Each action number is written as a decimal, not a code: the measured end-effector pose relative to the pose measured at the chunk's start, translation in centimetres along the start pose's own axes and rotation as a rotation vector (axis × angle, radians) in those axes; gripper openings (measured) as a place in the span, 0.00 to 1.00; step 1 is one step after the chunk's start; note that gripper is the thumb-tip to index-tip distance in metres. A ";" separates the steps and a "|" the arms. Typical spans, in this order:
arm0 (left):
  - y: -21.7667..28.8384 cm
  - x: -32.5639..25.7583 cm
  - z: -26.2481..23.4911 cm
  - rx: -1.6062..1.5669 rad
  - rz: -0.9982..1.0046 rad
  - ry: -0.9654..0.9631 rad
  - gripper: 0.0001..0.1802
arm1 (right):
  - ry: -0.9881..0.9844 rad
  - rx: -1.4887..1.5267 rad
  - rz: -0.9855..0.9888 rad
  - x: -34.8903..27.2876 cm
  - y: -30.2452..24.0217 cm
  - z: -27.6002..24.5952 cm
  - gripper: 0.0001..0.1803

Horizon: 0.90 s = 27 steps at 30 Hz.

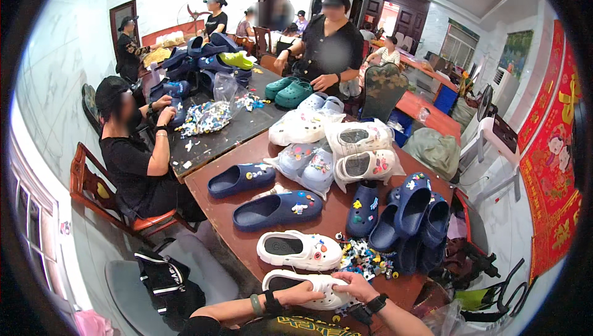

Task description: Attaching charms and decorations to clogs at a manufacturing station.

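A white clog (325, 299) is held close to my body at the table's near edge. My left hand (298, 293) grips it at the heel opening, thumb on the upper. My right hand (356, 286) closes on the toe; whether a small charm is between its fingers I cannot make out. Just beyond lies another white clog (326, 252) with a few colourful charms on its toe. Beside it, near my right hand, is a heap of small colourful shoe charms (369, 260).
Navy clogs (278, 210) with charms lie farther left, and more navy clogs (412, 206) are stacked on the right. Bagged clogs (364, 157) stand behind. At the adjoining dark table (238, 129), one person handles a navy clog; another stands by green clogs (290, 92).
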<state>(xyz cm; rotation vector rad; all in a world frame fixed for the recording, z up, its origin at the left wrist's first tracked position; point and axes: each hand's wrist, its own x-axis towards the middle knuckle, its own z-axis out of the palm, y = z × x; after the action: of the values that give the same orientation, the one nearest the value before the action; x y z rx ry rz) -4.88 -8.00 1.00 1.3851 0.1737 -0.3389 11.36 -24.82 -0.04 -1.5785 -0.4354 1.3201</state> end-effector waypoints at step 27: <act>-2.7 2.4 -2.2 -0.307 -0.115 0.138 0.20 | 0.838 -1.012 -0.865 -0.5 2.7 4.4 0.04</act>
<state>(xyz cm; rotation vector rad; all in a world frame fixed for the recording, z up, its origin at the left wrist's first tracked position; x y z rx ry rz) -3.32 -6.53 -2.66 1.0963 0.4042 -0.2983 6.46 -24.45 -1.71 -2.1456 -1.1531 -0.3550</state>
